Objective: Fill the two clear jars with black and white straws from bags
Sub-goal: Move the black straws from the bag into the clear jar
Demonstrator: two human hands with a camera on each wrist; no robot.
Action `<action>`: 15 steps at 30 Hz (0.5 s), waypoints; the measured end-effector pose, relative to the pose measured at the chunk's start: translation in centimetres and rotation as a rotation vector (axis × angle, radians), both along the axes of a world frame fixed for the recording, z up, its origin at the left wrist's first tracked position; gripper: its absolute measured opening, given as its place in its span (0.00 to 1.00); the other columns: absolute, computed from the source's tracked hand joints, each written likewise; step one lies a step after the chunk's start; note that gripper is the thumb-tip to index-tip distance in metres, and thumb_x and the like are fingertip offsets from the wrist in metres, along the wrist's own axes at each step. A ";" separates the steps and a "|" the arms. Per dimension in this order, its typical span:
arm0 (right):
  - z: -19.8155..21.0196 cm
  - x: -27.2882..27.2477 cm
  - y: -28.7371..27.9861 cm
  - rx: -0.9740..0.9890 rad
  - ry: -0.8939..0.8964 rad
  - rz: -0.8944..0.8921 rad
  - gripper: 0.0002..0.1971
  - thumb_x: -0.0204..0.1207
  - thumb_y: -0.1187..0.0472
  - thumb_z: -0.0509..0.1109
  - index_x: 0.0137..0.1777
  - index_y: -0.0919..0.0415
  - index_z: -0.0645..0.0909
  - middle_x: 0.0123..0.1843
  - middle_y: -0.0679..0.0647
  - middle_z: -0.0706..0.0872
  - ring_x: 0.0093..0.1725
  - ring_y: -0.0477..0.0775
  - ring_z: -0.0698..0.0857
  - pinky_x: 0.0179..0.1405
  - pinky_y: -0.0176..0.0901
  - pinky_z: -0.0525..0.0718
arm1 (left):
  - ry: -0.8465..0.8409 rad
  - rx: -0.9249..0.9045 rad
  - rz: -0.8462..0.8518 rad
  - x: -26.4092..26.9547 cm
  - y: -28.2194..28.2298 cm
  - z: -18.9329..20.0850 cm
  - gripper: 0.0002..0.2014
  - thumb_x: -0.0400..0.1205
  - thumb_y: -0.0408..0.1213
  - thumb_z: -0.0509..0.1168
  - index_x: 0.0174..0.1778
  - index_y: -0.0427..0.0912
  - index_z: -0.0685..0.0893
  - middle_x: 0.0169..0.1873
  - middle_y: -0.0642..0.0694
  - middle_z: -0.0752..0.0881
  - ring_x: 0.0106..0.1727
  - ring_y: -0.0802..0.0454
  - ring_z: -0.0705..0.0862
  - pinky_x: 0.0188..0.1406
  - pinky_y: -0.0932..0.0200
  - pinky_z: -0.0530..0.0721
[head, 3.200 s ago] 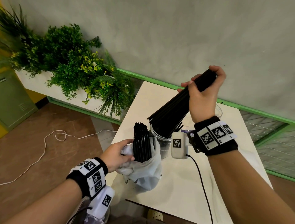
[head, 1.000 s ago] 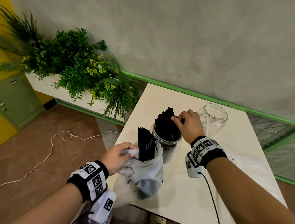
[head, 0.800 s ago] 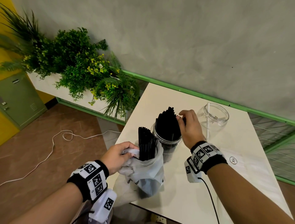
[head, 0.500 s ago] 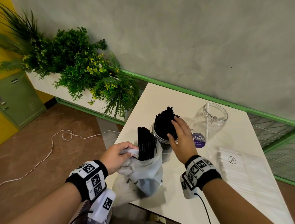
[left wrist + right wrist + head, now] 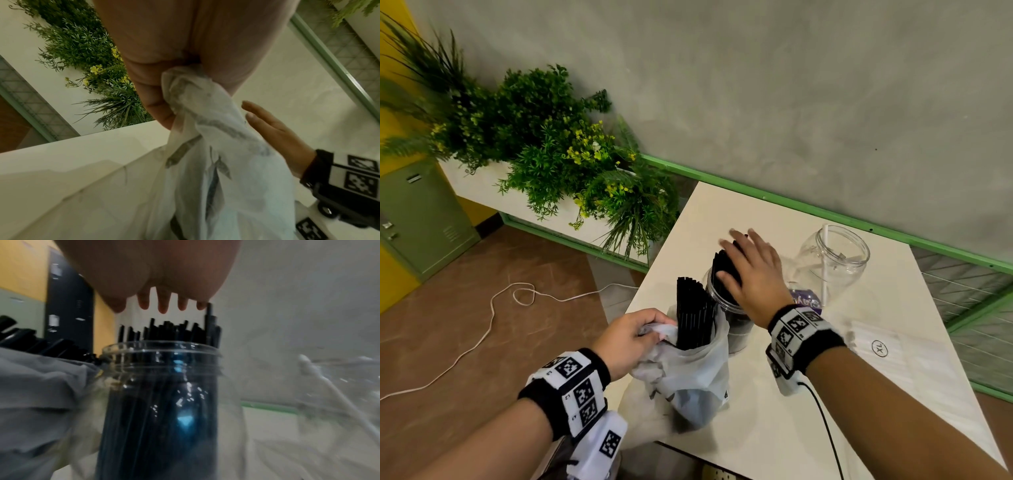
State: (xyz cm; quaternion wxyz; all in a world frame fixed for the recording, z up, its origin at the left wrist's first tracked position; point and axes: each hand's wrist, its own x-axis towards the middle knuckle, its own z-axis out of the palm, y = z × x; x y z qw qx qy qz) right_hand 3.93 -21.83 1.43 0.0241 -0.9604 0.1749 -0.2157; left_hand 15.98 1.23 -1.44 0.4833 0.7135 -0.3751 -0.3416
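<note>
Right hand point(image 5: 753, 270) is flat with fingers spread, hovering right over the tops of the black straws point(image 5: 170, 332) packed in the near clear jar point(image 5: 164, 386) on the table point(image 5: 774, 428). Left hand point(image 5: 630, 337) has the white bag's point(image 5: 688, 377) bunched-up rim pinched tight, more black straws poking out beside that jar. Second jar point(image 5: 832, 260) sits further back holding one white straw point(image 5: 824, 267).

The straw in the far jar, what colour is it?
White straw; the head view shows it best.
</note>
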 end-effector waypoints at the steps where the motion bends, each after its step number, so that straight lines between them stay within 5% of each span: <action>1: 0.1 0.8 0.1 -0.063 0.067 0.038 0.27 0.81 0.41 0.53 0.77 0.48 0.69 0.81 0.49 0.67 0.82 0.59 0.57 0.78 0.62 0.55 | -0.007 0.008 -0.007 0.0 0.0 0.1 0.20 0.78 0.17 0.57 0.49 0.44 0.87 0.29 0.62 0.86 0.27 0.70 0.78 0.27 0.73 0.72; 4: -0.5 2.4 -0.7 -0.140 0.208 0.081 0.19 0.81 0.46 0.59 0.66 0.51 0.80 0.72 0.50 0.79 0.80 0.61 0.65 0.77 0.64 0.52 | -0.014 0.014 -0.014 -0.1 -0.1 0.2 0.19 0.77 0.16 0.57 0.49 0.43 0.86 0.28 0.63 0.86 0.25 0.70 0.77 0.25 0.75 0.70; 8: 0.0 1.9 -2.6 -0.273 0.021 0.089 0.14 0.78 0.52 0.58 0.44 0.57 0.83 0.49 0.53 0.85 0.57 0.61 0.81 0.67 0.57 0.65 | -0.033 0.012 -0.009 -0.1 0.1 0.1 0.19 0.78 0.17 0.58 0.49 0.45 0.87 0.31 0.63 0.86 0.28 0.70 0.78 0.28 0.75 0.72; 12: 0.8 0.0 -4.0 -0.162 0.003 0.028 0.18 0.78 0.48 0.57 0.61 0.56 0.79 0.65 0.56 0.78 0.64 0.62 0.75 0.65 0.59 0.73 | -0.069 0.022 -0.018 0.0 0.1 0.0 0.19 0.79 0.20 0.60 0.48 0.50 0.87 0.35 0.62 0.88 0.35 0.65 0.82 0.35 0.69 0.76; 15: 1.0 -0.1 -4.3 -0.043 0.116 0.069 0.27 0.79 0.40 0.54 0.76 0.49 0.66 0.81 0.52 0.64 0.77 0.61 0.65 0.73 0.58 0.68 | -0.069 0.032 -0.021 0.1 0.2 0.0 0.19 0.79 0.21 0.61 0.48 0.51 0.87 0.36 0.62 0.88 0.37 0.65 0.82 0.38 0.68 0.77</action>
